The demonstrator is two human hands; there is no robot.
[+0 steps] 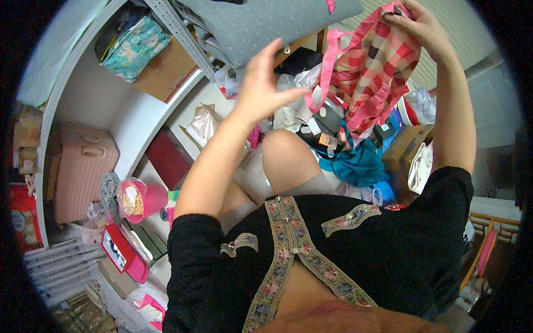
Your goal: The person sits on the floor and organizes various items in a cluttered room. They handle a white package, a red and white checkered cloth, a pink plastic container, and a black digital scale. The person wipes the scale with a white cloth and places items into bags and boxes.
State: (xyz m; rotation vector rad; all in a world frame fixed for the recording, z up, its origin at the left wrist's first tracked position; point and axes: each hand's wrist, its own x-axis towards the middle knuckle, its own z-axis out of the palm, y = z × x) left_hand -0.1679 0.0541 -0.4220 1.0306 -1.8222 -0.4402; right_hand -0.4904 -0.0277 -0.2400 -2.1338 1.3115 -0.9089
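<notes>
A red, pink and beige checked bag (376,77) with pink woven straps hangs in front of me at the upper right. My right hand (425,30) grips its top edge, fingers curled over the rim. To the left of the bag my left hand (264,80) is raised, thumb and fingers spread apart and nothing held. Its thumb tip comes up close to the pink strap loop (325,72); whether they touch I cannot tell. Below the bag lie a teal cloth (361,165) and several small boxes and packets, partly hidden by it.
A grey cushion (272,28) lies at the top. On the left stand a white shelf unit (136,133) with a turquoise pouch (136,49), a pink suitcase (84,169) and a pink bucket (149,200). A cardboard box (408,147) sits at the right.
</notes>
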